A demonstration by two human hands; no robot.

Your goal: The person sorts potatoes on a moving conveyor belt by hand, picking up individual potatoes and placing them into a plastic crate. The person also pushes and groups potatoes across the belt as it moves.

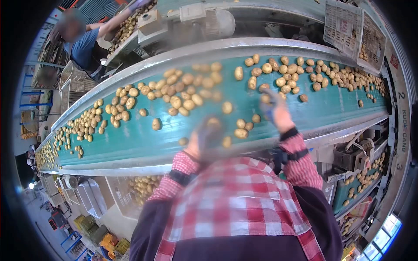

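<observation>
A red-and-white checked apron lies nearest the camera. Beyond it, potatoes lie scattered and clustered along a green conveyor belt. The left hand is blurred beside a potato; its grip cannot be determined. The right hand has fingers partly curled at potatoes on the belt; whether it holds any cannot be confirmed.

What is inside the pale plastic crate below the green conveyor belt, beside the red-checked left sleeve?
Yellow-brown potatoes lie in the crate. The metal rail above and the left sleeve cover parts; deeper layers are hidden.
</observation>
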